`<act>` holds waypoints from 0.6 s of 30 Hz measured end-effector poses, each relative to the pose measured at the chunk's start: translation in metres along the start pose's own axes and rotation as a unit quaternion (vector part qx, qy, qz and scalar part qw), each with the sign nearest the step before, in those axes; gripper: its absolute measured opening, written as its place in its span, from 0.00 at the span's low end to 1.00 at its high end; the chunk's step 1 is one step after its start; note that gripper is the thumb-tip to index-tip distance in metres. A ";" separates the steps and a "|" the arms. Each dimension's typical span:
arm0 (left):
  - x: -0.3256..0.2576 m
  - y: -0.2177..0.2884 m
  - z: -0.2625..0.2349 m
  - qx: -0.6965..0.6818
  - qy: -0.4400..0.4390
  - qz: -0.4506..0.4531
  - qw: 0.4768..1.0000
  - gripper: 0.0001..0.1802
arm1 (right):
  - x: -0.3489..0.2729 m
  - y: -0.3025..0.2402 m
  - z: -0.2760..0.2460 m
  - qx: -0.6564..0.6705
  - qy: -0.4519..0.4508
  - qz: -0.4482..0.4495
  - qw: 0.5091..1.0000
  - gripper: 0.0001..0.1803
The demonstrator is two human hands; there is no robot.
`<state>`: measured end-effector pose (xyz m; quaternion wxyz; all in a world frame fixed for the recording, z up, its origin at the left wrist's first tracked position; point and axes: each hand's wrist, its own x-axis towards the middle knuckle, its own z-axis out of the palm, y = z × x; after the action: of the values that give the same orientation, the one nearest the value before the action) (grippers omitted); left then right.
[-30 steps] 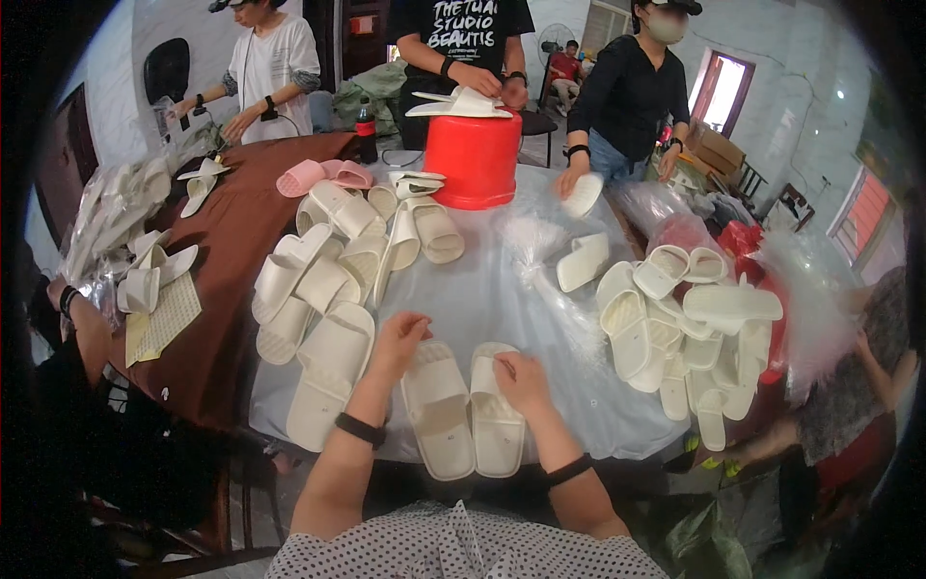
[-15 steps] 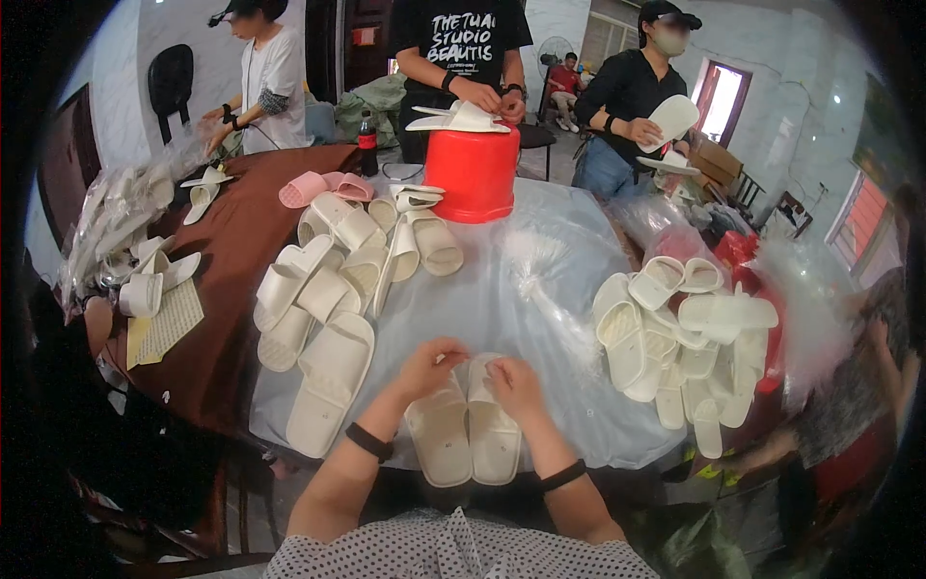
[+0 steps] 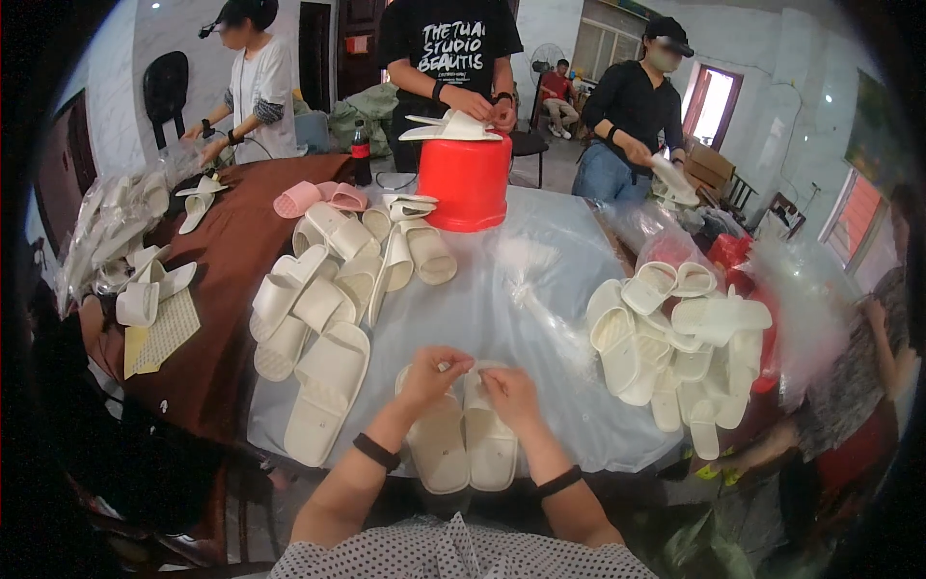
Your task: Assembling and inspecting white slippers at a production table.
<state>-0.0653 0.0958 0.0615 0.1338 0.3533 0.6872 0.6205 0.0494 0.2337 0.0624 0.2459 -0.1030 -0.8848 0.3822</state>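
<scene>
Both hands pinch 2 white slippers on plastic sheet.

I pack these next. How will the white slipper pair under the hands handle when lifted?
The slipper pair looks moulded and thick-soled, so probably light and slightly bendy, not floppy. Lying flat, it shouldn't roll. On the clear plastic sheet it may slide if pushed.

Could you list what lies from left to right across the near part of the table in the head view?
Yellow mesh sheet → lone cream slipper → left hand → right hand → heap of cream slippers.

Single head-worn fisheye, looking down, close over table
</scene>
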 end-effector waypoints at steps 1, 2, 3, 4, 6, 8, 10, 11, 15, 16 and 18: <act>-0.001 -0.004 0.001 -0.029 0.005 -0.022 0.999 0.09 | -0.001 -0.005 0.002 0.001 0.026 -0.024 0.999 0.08; -0.001 0.000 0.004 -0.030 0.005 -0.018 0.999 0.09 | -0.002 -0.008 0.002 0.000 0.054 -0.046 0.997 0.08; -0.002 0.007 0.006 0.007 -0.012 -0.002 1.000 0.08 | -0.002 -0.006 0.004 -0.002 0.056 -0.050 0.997 0.08; -0.003 0.010 0.008 0.045 -0.028 0.013 0.999 0.08 | -0.003 -0.002 0.006 -0.018 0.087 -0.076 0.993 0.09; -0.006 -0.014 0.008 0.014 -0.015 -0.008 1.000 0.08 | -0.001 0.001 0.016 -0.026 0.115 -0.117 0.986 0.10; -0.003 -0.015 0.009 0.039 -0.035 -0.011 0.999 0.08 | 0.003 0.007 0.017 -0.082 0.066 -0.070 0.992 0.11; -0.004 -0.006 0.010 0.057 -0.020 -0.009 0.998 0.11 | 0.004 0.006 0.018 -0.088 0.052 -0.069 0.992 0.11; -0.004 -0.012 0.010 0.037 0.002 -0.022 0.999 0.10 | 0.005 0.002 0.016 -0.095 0.037 -0.063 0.993 0.12; -0.008 -0.030 0.012 -0.021 0.052 -0.046 0.997 0.08 | 0.005 0.002 0.020 -0.068 0.027 -0.126 0.989 0.10; -0.008 -0.032 0.013 -0.044 0.050 -0.054 0.996 0.08 | 0.005 0.006 0.021 -0.047 0.036 -0.093 0.994 0.09; -0.009 -0.024 0.017 0.003 0.035 -0.027 0.999 0.09 | 0.009 0.004 0.024 -0.022 0.049 -0.065 0.996 0.09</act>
<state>-0.0556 0.1034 0.0329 0.1248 0.3129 0.7028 0.6266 0.0298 0.2250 0.0489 0.3107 -0.0687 -0.8848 0.3405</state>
